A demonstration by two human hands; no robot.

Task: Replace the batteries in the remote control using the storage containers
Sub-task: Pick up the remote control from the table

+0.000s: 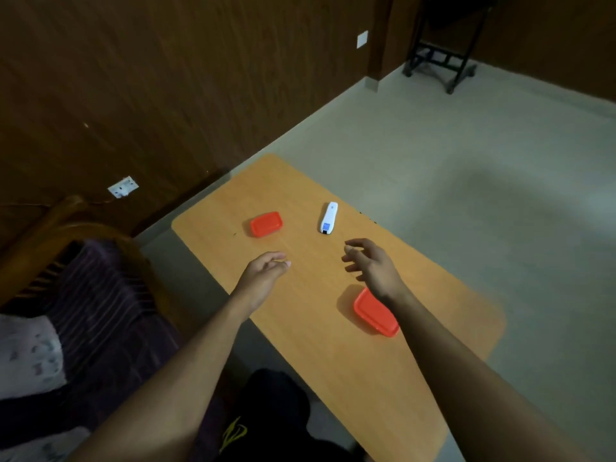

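Two red containers [266, 224] [376, 313] — lids on, contents hidden.

No text can be read; the white remote control [328, 217] bears only a blurred blue label.

Both arms outstretched, left hand [263, 275] & right hand [373, 265] loose-fingered, empty.

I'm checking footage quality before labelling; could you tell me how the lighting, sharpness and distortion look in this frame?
Head view: dim, warm light, with the wall left nearly black. The table is the brightest area. A soft shadow lies beside the near red box. The remote is small, its markings unreadable. Both hands look slightly soft. Wide-angle bending shows at the floor edges.
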